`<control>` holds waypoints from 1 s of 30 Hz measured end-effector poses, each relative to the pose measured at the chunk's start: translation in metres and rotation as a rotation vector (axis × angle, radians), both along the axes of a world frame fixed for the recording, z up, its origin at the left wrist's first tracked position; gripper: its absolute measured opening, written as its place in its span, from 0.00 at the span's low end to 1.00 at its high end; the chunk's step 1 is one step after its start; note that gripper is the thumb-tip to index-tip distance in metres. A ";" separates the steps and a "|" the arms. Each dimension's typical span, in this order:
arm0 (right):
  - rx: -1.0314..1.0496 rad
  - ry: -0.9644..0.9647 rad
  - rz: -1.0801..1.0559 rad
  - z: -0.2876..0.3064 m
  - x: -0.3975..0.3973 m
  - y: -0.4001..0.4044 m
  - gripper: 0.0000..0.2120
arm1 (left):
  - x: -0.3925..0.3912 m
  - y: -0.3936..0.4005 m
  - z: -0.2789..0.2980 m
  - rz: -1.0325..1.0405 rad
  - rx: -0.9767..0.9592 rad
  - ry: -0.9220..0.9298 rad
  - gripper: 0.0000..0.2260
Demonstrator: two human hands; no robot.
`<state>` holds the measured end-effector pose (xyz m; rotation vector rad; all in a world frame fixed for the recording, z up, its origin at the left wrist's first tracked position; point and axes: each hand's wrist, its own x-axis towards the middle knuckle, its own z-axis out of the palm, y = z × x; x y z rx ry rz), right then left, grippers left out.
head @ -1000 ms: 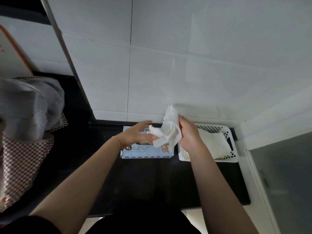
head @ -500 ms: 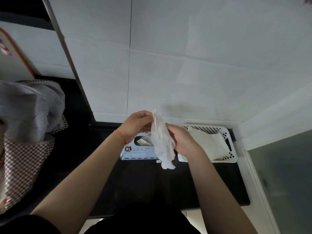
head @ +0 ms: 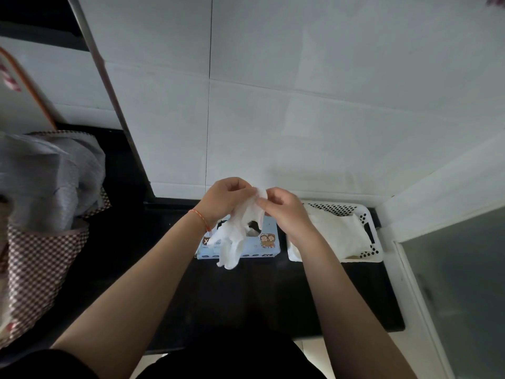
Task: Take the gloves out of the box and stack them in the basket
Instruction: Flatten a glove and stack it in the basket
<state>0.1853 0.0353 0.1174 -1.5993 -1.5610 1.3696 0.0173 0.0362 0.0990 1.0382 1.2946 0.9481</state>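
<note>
White disposable glove (head: pixel 232 239) hangs above the dark countertop (head: pixel 273 296), cuff uppermost, fingers drooping in front of the glove box (head: pixel 269 242). Left hand (head: pixel 224 198) and right hand (head: pixel 281 212) both pinch the cuff edge between curled fingertips, held close together just above the box. Blue glove box, marked XL, lies flat with its dispensing slot facing up. Just right of it stands the white perforated basket (head: pixel 369 236), which holds a pile of pale gloves (head: pixel 338 233). Beyond both rises the tiled wall (head: pixel 300 119).

Step in hand, as judged: straightening one extracted glove. Next move calls for carrying it rightward and laying it flat on the pile, aligned with it.
</note>
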 end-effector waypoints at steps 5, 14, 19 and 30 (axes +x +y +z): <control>-0.001 0.032 -0.069 0.006 0.004 0.003 0.10 | -0.006 -0.002 -0.002 -0.087 -0.022 0.004 0.11; 0.090 0.038 -0.281 0.020 0.009 0.011 0.05 | -0.009 -0.006 -0.008 -0.315 -0.090 0.269 0.11; 0.151 0.043 -0.392 0.021 0.013 0.014 0.09 | -0.010 -0.003 -0.015 -0.286 -0.073 0.423 0.15; 0.244 -0.149 -0.029 0.036 -0.002 0.006 0.03 | -0.001 0.000 0.005 -0.328 0.126 0.264 0.14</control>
